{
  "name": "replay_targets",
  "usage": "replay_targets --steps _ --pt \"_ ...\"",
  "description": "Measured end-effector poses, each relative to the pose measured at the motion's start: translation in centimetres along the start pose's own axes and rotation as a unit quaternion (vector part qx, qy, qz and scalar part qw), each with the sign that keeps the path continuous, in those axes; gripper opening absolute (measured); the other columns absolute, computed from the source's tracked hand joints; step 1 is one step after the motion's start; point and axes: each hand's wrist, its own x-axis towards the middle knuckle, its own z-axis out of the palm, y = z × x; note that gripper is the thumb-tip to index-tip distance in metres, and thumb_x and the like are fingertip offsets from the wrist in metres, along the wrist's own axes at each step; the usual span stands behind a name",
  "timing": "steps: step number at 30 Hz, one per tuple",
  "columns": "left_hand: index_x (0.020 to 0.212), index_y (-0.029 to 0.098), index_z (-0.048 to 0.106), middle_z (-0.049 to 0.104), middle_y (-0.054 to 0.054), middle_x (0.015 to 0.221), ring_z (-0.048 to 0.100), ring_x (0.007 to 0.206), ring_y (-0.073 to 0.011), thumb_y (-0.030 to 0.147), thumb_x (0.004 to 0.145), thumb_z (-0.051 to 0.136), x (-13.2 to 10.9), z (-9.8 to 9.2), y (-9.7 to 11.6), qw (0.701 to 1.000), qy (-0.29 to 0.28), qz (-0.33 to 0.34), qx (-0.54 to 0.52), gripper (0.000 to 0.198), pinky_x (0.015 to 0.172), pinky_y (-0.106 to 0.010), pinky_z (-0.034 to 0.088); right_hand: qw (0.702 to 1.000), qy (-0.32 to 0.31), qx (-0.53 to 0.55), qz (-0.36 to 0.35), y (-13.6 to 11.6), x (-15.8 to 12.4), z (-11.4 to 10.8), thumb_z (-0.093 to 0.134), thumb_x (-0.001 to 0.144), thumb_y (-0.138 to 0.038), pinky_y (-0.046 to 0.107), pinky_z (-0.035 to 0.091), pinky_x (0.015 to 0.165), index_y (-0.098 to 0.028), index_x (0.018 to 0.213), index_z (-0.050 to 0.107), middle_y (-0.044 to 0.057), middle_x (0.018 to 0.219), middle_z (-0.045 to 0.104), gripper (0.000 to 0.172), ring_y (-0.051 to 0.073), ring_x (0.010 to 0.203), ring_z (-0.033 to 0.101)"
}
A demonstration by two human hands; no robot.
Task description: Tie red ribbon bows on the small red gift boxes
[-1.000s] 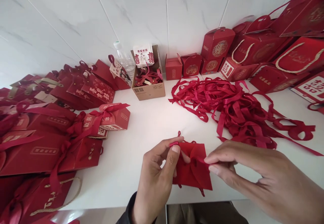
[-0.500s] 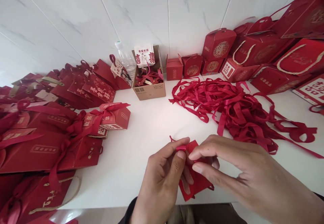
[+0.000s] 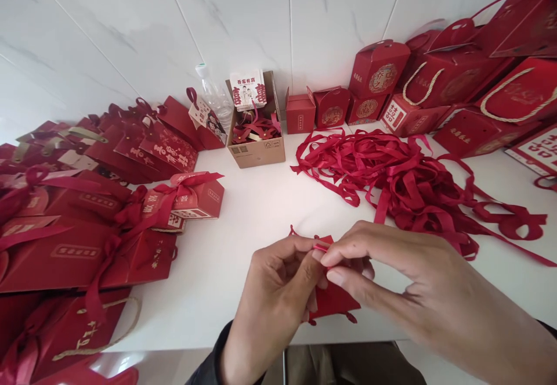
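Red satiny ribbon (image 3: 321,247), lower centre, pinched by left hand (image 3: 278,292) and right hand (image 3: 404,280), could slip if either loosens.

Both hands (image 3: 278,289) (image 3: 404,283) at a small red piece (image 3: 334,301), ribbon heap (image 3: 369,158) beyond.

At your five o'clock you hold a small, bright-red, flat-faced packet (image 3: 334,300), partly hidden, its little dark-red knotted cords (image 3: 351,317) showing at its five and seven o'clock, and a short pinkish-red ribbon (image 3: 321,247) bunched near its eleven o'clock
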Motion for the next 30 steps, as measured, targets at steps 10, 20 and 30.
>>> replay_targets --steps 10,20,30 --pt "0.094 0.015 0.074 0.063 -0.001 0.074 0.053 0.063 -0.0098 0.043 0.095 0.072 -1.2 0.1 -0.1 0.997 -0.055 0.036 0.029 0.028 0.060 -0.020 0.047 1.000 -0.024 -0.013 0.009 -0.3 0.0 0.7 0.056 0.107 -0.028 0.022 0.059 0.076 -0.031 0.107 0.070 -0.004 0.098 0.076 0.014 0.013 0.087 0.074" --pt "0.094 0.013 0.075 0.061 0.000 0.069 0.052 0.054 -0.0084 0.053 0.098 0.065 -0.5 -0.8 -0.9 1.000 -0.009 0.017 -0.001 0.042 0.050 -0.019 0.047 0.998 0.031 -0.058 0.014 0.9 -0.1 1.6 0.057 0.106 -0.027 0.023 0.056 0.081 -0.031 0.112 0.063 -0.003 0.106 0.071 0.010 0.013 0.096 0.070" --pt "0.111 0.014 0.078 0.063 -0.001 0.073 0.056 0.056 -0.0090 0.049 0.098 0.067 -0.7 -1.1 -1.3 0.999 0.002 0.010 -0.034 0.039 0.049 -0.019 0.048 0.994 0.048 -0.081 0.051 1.3 -0.2 2.8 0.054 0.104 -0.027 0.031 0.060 0.084 -0.028 0.112 0.061 0.001 0.104 0.076 0.010 0.018 0.094 0.074"
